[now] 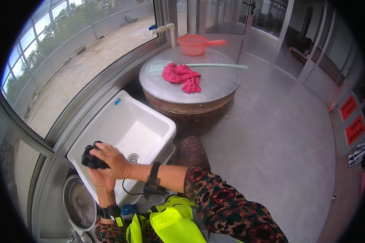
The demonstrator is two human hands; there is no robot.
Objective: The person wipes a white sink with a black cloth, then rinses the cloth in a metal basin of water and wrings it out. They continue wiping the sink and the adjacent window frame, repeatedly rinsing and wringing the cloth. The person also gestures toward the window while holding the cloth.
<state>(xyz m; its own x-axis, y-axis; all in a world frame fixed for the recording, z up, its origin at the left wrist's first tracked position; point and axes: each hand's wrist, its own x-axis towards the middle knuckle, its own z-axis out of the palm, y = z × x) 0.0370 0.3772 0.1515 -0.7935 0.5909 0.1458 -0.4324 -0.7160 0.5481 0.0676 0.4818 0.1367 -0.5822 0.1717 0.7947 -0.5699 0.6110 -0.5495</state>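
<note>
Over the near-left part of a white sink (140, 132), a dark, knobby black object (92, 158) is held between my two hands. Its exact kind cannot be told. My right hand (117, 161) lies across its right side with the fingers spread over it. From below, my left hand (101, 179) supports it, its fingers mostly hidden behind the object and the other hand. Below the hands, the sink's metal drain strainer (133, 158) shows. A small blue item (117, 101) sits on the sink's far-left inner wall.
Beyond the sink stands a large brown vat (185, 118) with a round metal lid (213, 86). On it rest a pink cloth (181, 76), a pale green long-handled swatter (216, 65) and a red plastic dipper (192, 45). A metal basin (79, 203) stands left of the sink.
</note>
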